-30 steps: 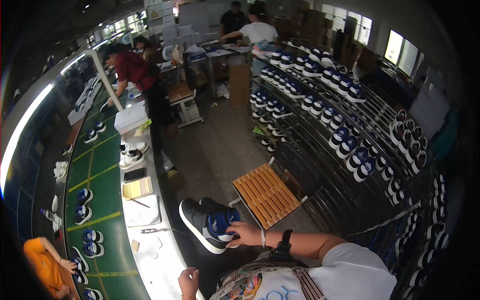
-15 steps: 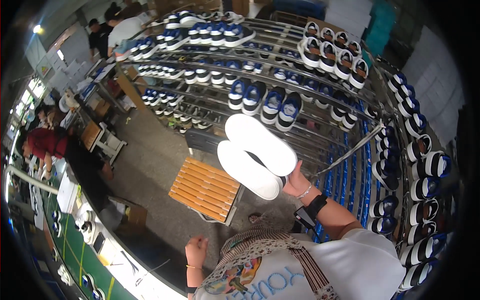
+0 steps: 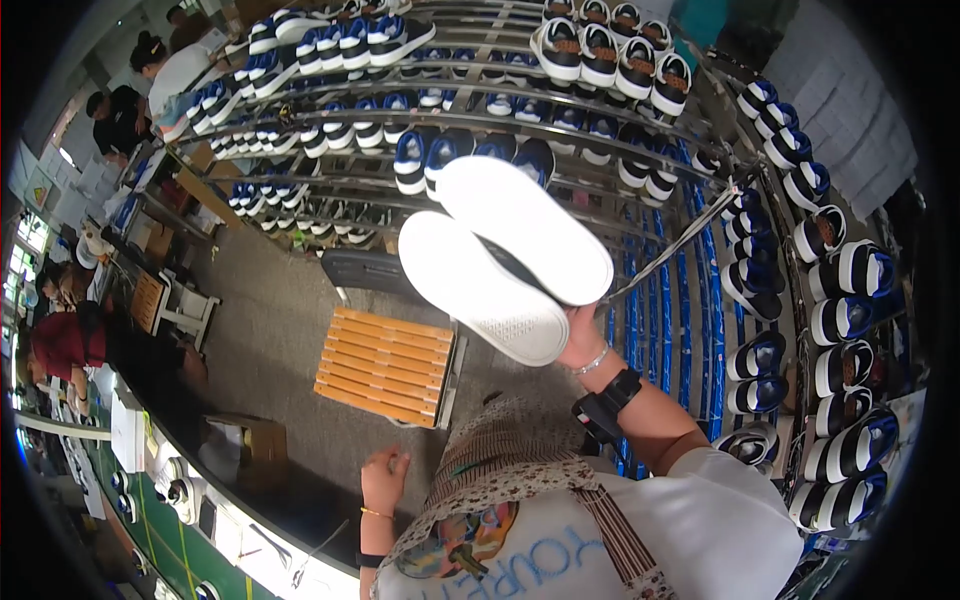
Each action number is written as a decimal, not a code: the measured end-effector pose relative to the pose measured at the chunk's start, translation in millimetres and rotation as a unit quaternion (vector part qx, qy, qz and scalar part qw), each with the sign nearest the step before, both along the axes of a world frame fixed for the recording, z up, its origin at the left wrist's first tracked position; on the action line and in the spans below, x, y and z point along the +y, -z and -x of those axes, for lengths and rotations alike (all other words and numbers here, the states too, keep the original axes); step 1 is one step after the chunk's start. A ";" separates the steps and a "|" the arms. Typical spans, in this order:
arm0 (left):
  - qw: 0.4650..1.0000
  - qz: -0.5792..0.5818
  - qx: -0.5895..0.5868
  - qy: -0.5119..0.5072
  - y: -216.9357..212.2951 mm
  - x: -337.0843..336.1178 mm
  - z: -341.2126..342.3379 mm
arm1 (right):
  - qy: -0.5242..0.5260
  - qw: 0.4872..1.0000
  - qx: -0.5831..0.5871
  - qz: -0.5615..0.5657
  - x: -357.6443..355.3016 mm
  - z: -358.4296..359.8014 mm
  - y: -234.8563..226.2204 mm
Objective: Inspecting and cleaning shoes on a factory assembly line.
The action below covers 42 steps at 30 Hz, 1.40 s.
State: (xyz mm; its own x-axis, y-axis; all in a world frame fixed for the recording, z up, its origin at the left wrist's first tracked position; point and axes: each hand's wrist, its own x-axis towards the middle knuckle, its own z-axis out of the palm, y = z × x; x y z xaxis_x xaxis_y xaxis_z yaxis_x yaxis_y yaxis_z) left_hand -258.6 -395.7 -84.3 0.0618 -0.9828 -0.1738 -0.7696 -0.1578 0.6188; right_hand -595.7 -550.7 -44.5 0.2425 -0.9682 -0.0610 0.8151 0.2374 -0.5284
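Note:
My right hand point(image 3: 580, 342) is closed around the heel end of a pair of shoes point(image 3: 478, 290), held out in front of me at the near side of a metal rack. Their white soles face me, side by side with a narrow gap between; the uppers are mostly hidden. Lower down, by my apron, my left hand point(image 3: 384, 480) hangs with its fingers curled in and nothing visible in them. Behind the held pair, black, white and blue shoes point(image 3: 412, 165) stand on a rack shelf.
A chair with an orange slatted seat point(image 3: 385, 365) stands ahead. More shoes point(image 3: 842, 375) line a rack at my right. On the left runs a workbench with a green belt point(image 3: 150, 520), near a cardboard box point(image 3: 262, 455). A person in red point(image 3: 70, 345) works there.
The view has turned to the right, so the rack and chair sit further left. The held shoes have come slightly nearer and show larger. My left hand keeps its curled shape.

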 end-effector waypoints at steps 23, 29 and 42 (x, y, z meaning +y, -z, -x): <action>0.999 -0.039 -0.002 -0.009 15.5 6.8 -23.8 | 0.105 0.440 0.887 0.087 19.2 62.7 -32.7; 1.000 -0.016 0.004 0.014 16.1 -10.3 -10.9 | 0.064 0.372 0.925 0.051 -61.7 106.5 -15.5; 0.998 -0.054 0.008 -0.015 26.2 -10.5 8.1 | -0.092 0.327 0.941 -0.014 -149.2 131.5 -4.2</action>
State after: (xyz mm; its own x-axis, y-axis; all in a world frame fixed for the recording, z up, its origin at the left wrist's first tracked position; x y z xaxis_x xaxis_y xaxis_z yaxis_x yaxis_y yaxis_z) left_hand -266.6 -406.2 -110.5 0.0870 -0.9561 -0.2798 -0.7537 -0.2468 0.6092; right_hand -727.3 -699.9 -40.3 -0.1953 -0.9407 -0.2775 -0.9750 0.2169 -0.0491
